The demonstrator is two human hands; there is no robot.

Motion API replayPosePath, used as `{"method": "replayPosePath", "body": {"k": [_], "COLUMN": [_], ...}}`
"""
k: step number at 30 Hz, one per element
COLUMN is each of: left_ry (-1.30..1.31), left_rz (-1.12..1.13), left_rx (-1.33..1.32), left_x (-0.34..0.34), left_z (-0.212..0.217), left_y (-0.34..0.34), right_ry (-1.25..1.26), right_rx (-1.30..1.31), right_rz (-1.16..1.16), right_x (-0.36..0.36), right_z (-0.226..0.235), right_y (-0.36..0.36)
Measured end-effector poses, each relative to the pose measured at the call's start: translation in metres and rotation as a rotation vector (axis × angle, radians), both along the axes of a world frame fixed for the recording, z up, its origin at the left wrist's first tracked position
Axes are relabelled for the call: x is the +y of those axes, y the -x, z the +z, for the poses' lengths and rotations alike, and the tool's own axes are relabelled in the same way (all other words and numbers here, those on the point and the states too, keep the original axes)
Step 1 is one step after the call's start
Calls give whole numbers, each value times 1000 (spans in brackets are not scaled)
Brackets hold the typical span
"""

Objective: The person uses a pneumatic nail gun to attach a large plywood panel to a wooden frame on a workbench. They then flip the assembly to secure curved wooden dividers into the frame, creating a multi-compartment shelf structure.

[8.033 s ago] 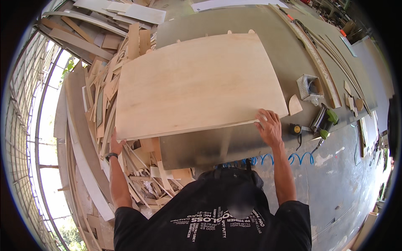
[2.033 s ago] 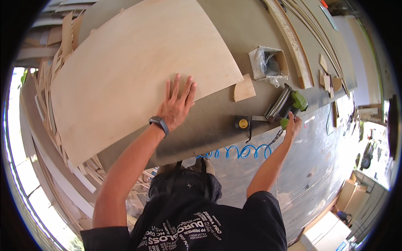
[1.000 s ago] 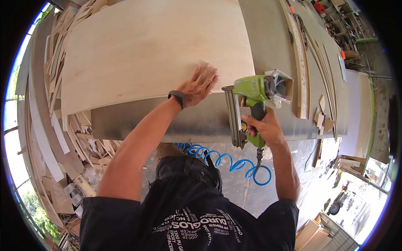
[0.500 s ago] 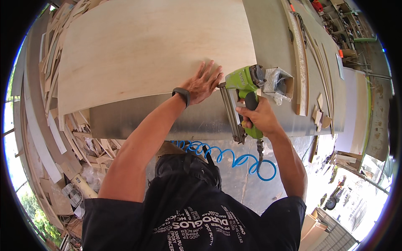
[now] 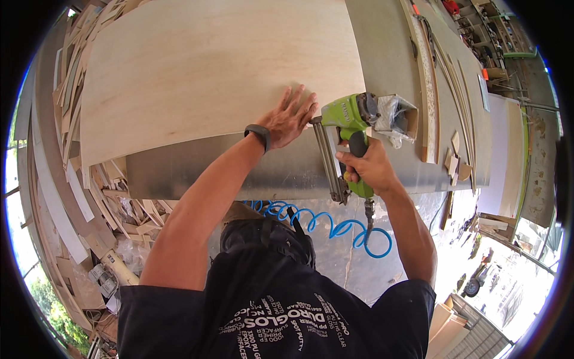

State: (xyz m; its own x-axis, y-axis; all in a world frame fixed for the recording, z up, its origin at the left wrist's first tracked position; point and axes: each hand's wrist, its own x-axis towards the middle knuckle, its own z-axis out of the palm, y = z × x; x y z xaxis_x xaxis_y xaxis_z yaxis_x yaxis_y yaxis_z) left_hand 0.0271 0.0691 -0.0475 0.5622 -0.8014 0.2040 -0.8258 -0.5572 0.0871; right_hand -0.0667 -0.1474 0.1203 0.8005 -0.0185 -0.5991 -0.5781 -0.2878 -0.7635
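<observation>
The left hand lay flat with fingers spread on the lower right corner of the plywood sheet, which filled the upper left of the frame on the grey surface. Just right of it, the right hand was wrapped around the grip of a green nail gun, its nose at the sheet's edge. A blue coiled hose hung below.

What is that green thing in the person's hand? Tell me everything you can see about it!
It is a bright green nail gun with a dark grip, which the right hand is wrapped around. A long, thin metal magazine runs along its underside toward the person. Its nose sits at the right edge of the big plywood sheet, next to the left hand pressed flat on the wood. A coiled blue air hose hangs from the bottom of the handle.
</observation>
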Motion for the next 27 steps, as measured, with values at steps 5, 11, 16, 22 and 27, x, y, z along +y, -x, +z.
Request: {"method": "replayPosePath", "body": {"k": [5,11,16,22,27], "left_ry": [18,8,0,-25,-29], "left_rz": [0,3,12,18,18], "left_rx": [-12,-14,-30,-68,-79], "left_x": [0,2,1,2,1], "left_z": [0,4,5,7,8], "left_y": [0,-1,1,0,2], "right_ry": [31,24,52,58,36], "right_rx": [-32,-46,-37,-39,-39], "right_rz": [20,-43,-46,-32,-31], "right_x": [3,-5,-11,-11,-13], "right_z": [0,0,2,4,2], "right_y": [3,5,6,2,3]}}
